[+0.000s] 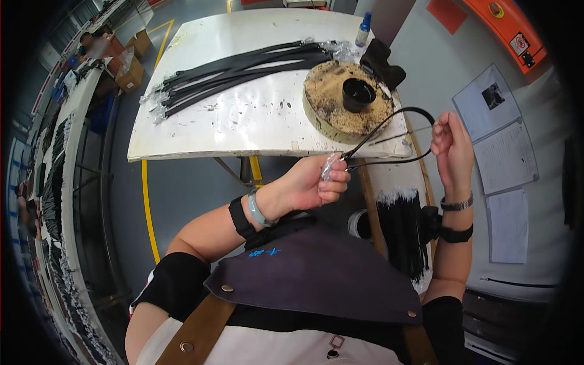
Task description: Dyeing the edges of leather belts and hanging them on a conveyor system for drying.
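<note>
My left hand (322, 182) grips crinkled clear plastic (329, 167) at the ends of a looped black strap (407, 159), which arches out to the right. My right hand (451, 146) has curled fingers at the loop's far side; what they hold is unclear. A thin dark rod (392, 137) reaches toward those fingers. Behind the loop, a round sand-covered block (325, 91) carries a black cup (359, 94). Long black straps (219, 79) with plastic-wrapped ends lie across the white table (207, 134).
A blue bottle (364, 30) and dark cloth (383, 64) sit at the table's back. More straps (398, 237) are below right. An orange object (505, 24) and papers (505, 158) are on the right. A person (97, 48) is beside cartons (131, 73) at upper left, beyond a long rack (67, 201).
</note>
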A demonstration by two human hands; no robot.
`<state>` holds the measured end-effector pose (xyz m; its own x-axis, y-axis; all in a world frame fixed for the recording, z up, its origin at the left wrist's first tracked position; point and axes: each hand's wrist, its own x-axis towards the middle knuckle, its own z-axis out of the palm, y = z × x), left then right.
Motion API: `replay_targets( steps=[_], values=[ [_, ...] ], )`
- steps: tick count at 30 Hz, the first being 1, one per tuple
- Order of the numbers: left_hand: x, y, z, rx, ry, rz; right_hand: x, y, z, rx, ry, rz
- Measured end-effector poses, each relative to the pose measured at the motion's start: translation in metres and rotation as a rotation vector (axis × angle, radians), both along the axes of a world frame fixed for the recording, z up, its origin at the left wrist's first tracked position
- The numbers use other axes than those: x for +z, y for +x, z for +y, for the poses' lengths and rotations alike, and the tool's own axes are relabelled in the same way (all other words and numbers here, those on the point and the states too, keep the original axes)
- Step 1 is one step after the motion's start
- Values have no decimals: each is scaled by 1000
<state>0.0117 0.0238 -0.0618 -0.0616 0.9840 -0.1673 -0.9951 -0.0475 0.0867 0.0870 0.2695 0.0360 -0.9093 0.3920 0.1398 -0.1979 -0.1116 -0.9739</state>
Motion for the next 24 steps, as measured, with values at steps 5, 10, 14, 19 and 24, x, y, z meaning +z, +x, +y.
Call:
replay_targets(
  steps=[5, 10, 14, 19, 24],
  values=[
    [-2, 3, 2, -10, 33, -29, -22, 27, -20, -88, 40, -59],
    [-2, 3, 3, -21, 19, -37, -28, 33, -18, -115, 46, -42],
    [-4, 4, 3, -27, 14, -33, -28, 34, -18, -118, 67, -33],
    [-3, 3, 3, -33, 8, -30, -28, 33, -20, -109, 91, -38],
    [-5, 3, 3, -30, 13, -21, -29, 32, -22, -97, 106, -36]
  ],
)
